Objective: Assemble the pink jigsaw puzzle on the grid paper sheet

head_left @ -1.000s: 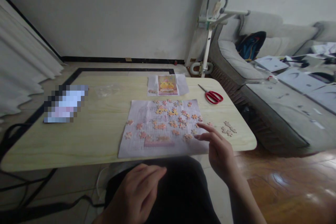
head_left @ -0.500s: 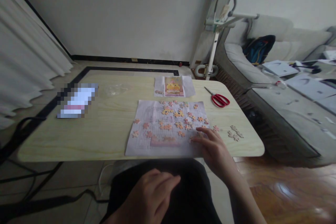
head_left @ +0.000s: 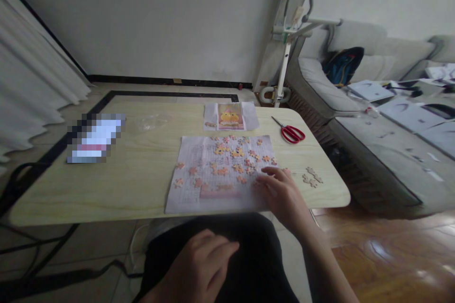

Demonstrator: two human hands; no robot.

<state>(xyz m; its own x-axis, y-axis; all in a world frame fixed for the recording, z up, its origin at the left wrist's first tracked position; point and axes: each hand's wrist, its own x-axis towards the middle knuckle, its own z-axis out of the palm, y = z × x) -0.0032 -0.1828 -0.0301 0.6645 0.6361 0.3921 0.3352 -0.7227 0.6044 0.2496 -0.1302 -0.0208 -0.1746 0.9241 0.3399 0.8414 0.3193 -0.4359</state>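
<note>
Grey sofa (head_left: pixel 369 156): off right, just background.

Wood-grain table (head_left: pixel 117 189): work surface.

Backpack (head_left: pixel 343 66): on the sofa, contents hidden.

Printed paper sheet (head_left: pixel 185 203): lies flat along the near side of the table, looks loose. I'd lift rather than drag; dragging probably skews the whole layout.

Picture paper (head_left: pixel 229 116): just beyond the sheet, creased, yellow figures on it. Good color reference, worth checking before each placement.

Clear plastic bag (head_left: pixel 151 122), or maybe just a wrapper: crumpled at far left, nothing readable inside.

Right hand (head_left: pixel 284 194): over the sheet's right side, fingers bent, tips down among the pieces. Can't tell if it pinches one or only touches; the hand blocks the contact. Left hand (head_left: pixel 206 260): loosely curled over the lap, below the table edge, nothing seen in it. I'd use it to pin the sheet.

Jigsaw pieces (head_left: pixel 238 168): mostly scattered on the sheet, plus a grey-brown cluster (head_left: pixel 313 177) on bare tabletop at right. They look thin and light: grip opposite edges, keep the wrist high so it doesn't sweep neighbors, press straight down.
</note>
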